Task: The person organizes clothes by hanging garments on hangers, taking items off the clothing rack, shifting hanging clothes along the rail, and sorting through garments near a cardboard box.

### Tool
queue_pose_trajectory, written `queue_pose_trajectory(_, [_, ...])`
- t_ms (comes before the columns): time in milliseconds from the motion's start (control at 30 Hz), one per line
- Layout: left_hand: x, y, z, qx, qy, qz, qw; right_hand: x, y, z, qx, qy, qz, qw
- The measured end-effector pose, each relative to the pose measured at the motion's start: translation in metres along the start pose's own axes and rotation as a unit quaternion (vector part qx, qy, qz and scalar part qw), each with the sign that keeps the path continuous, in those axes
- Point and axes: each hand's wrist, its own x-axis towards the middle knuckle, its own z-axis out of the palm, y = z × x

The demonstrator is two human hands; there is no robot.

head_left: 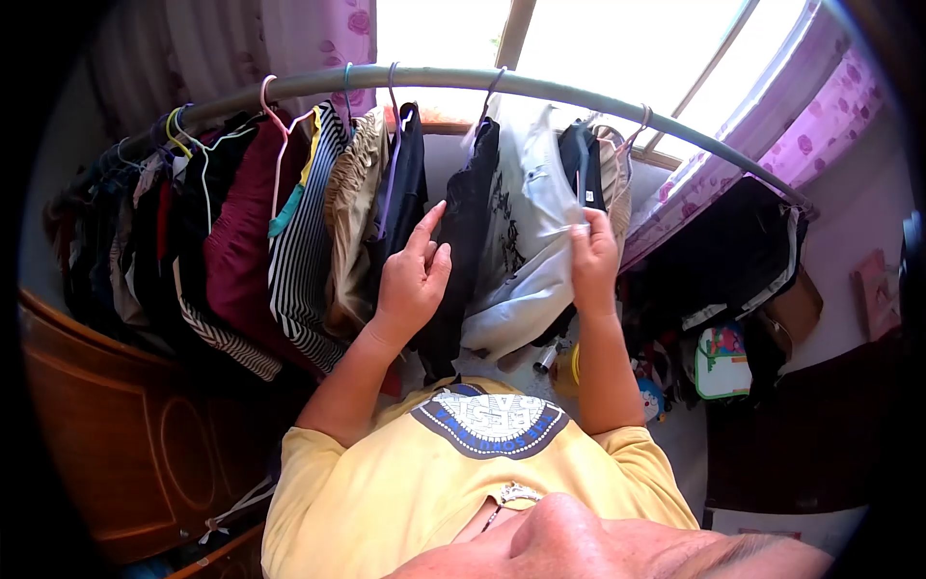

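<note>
My right hand point(592, 253) pinches the edge of a white garment point(540, 193), which looks slightly smeared by motion. Beside that garment hangs a black one point(469, 222) on a dark hanger. My left hand point(415, 280) is in front of the black garment, index finger pointing up and thumb apart, with nothing seen in it. Left of it hang another black garment on a purple hanger, a tan garment point(357, 183) and a black-and-white striped one point(309, 241).
A curved metal rail point(424, 77) carries several more clothes on the left and a dark garment point(743, 241) at the right. Behind is a bright window with purple curtains point(820, 116). A wooden cabinet point(125, 415) stands at the lower left.
</note>
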Motion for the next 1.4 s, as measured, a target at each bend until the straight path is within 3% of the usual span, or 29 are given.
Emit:
queue_pose_trajectory(67, [-0.001, -0.001, 0.004, -0.006, -0.007, 0.001, 1.000, 0.004, -0.002, -0.016, 0.142, 0.035, 0.065, 0.987])
queue_pose_trajectory(167, [-0.002, 0.000, 0.014, -0.016, -0.015, 0.003, 1.000, 0.010, 0.004, -0.035, 0.079, 0.057, 0.034, 0.995])
queue_pose_trajectory(267, [-0.001, 0.001, 0.021, -0.028, -0.033, -0.008, 0.999, 0.004, 0.013, -0.044, -0.067, 0.038, 0.080, 0.994])
queue_pose_trajectory(400, [0.003, -0.005, 0.046, -0.041, -0.057, -0.016, 0.997, -0.002, 0.016, -0.044, -0.051, 0.039, 0.049, 0.997])
queue_pose_trajectory(600, [0.017, 0.008, 0.110, -0.085, -0.101, 0.052, 0.990, -0.001, 0.026, -0.043, 0.005, 0.015, 0.039, 0.999])
queue_pose_trajectory(733, [0.021, 0.033, 0.117, -0.102, -0.156, 0.042, 0.982, -0.003, 0.023, -0.045, -0.007, -0.004, 0.054, 0.998])
queue_pose_trajectory(767, [0.022, 0.039, 0.103, -0.101, -0.231, -0.020, 0.968, -0.004, 0.020, -0.045, -0.015, 0.005, 0.042, 0.999])
queue_pose_trajectory(833, [0.018, 0.045, 0.070, 0.085, -0.055, 0.205, 0.973, -0.009, 0.004, -0.053, -0.049, 0.008, 0.068, 0.996])
queue_pose_trajectory(867, [0.016, 0.044, 0.050, 0.179, 0.033, 0.313, 0.932, -0.012, -0.002, -0.054, -0.087, 0.049, 0.022, 0.995])
queue_pose_trajectory(967, [-0.010, 0.029, -0.012, 0.269, 0.136, 0.218, 0.928, -0.027, -0.019, -0.053, -0.171, 0.154, -0.109, 0.967])
queue_pose_trajectory(1067, [-0.034, -0.008, -0.029, 0.249, 0.164, 0.061, 0.953, -0.041, -0.024, -0.044, -0.110, 0.137, -0.248, 0.953])
queue_pose_trajectory(1200, [-0.037, -0.035, -0.017, 0.053, 0.091, -0.106, 0.989, -0.047, -0.054, -0.016, 0.018, -0.018, -0.295, 0.955])
queue_pose_trajectory(1267, [-0.033, -0.035, -0.003, 0.081, 0.073, -0.097, 0.989, -0.048, -0.057, -0.003, 0.051, -0.061, -0.301, 0.950])
queue_pose_trajectory(1333, [-0.025, -0.005, 0.008, 0.081, -0.015, -0.165, 0.983, -0.049, -0.057, 0.002, 0.077, -0.102, -0.290, 0.948])
queue_pose_trajectory(1400, [-0.026, -0.012, 0.034, 0.026, -0.037, -0.077, 0.996, -0.047, -0.060, 0.007, 0.082, -0.121, -0.288, 0.946])
